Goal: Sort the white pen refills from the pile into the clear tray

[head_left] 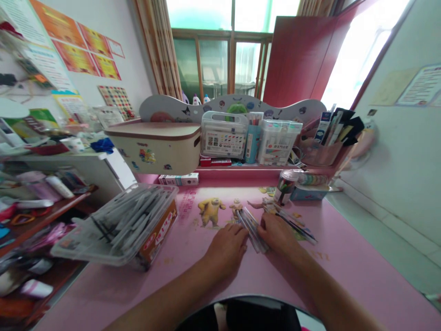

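Observation:
A small bundle of slim, clear-bodied pens (254,232) lies slanted on the pink desk between my hands. My left hand (228,242) is curled against the left side of the bundle, with its fingers closed. From the right, my right hand (275,233) presses its bent fingers on the same pens. Just beyond that hand, a few loose dark pens (296,225) rest on the desk. A clear plastic box (93,250) filled with grey pens stands to the left, on top of an orange-brown box (161,232).
Along the desk's back shelf stand a lidded cream bin (155,149), a clear marker case (223,135), a second marker box (279,142) and a pink pen holder (319,151). A clear jar (285,187) sits before them. Cluttered shelves (51,207) are at left.

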Demonstrator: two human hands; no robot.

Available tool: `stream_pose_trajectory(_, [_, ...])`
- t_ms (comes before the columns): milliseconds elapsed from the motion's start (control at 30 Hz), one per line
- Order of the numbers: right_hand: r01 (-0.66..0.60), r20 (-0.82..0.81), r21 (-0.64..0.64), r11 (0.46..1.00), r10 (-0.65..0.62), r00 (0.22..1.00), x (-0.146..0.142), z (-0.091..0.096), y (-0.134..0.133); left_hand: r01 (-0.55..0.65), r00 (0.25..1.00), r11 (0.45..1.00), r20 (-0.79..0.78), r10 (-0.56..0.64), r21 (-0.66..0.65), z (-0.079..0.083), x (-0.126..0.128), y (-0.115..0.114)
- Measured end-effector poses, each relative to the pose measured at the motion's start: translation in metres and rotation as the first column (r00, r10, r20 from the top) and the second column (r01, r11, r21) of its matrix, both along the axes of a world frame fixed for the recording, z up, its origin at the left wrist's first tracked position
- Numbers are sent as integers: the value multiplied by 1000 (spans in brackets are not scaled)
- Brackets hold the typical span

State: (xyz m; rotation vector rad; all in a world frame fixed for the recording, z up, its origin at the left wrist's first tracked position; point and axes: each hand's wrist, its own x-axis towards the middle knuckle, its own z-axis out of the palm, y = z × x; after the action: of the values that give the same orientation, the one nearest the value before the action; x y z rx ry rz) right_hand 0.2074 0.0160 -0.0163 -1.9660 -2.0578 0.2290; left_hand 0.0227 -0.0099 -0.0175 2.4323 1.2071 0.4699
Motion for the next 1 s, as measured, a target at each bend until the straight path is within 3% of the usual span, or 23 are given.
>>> stream_pose_trajectory(67, [-4,-120,47,999,9,993,1,2,1,-24,995,1000,100,25,-12,-2,-2,2])
stream_pose_trajectory(133, [-65,-359,69,995,86,929,0,6,0,-61,963,996,259,78,-72,-1,-5,4])
stream_pose_trajectory(200, [-186,-658,3,983,142,739,-3,10,-4,-89,870,968,455,191,-235,1,-7,8])
stream_pose_trajectory(267, [-338,-873,-113,934,69,483,-8,12,-9,-40,712,893,614,340,-449,4,-10,12])
stream_pose_trajectory(300, [-408,-926,-156,900,11,378,-11,13,-12,12,626,849,666,406,-529,6,-12,14])
stream_pose_trajectory(367, [-510,-967,-189,839,-67,247,-17,11,-16,122,487,790,730,480,-601,8,-14,18])
stream_pose_trajectory(433, [-555,-975,-189,810,-89,201,-22,7,-18,185,421,767,755,503,-614,10,-16,19])
stream_pose_trajectory(500, [-577,-977,-195,793,-106,184,-27,4,-19,196,406,762,758,510,-617,12,-16,20])
stream_pose_trajectory(700, [-618,-979,-182,765,-203,37,-32,-5,-21,145,293,822,817,496,-551,9,-19,26])
stream_pose_trajectory(833, [-619,-968,-224,753,-245,52,-30,-7,-20,38,268,825,801,536,-565,5,-23,28])
stream_pose_trajectory(1000, [-646,-971,-224,730,-224,83,-32,-13,-19,142,271,801,801,534,-582,11,-22,23])
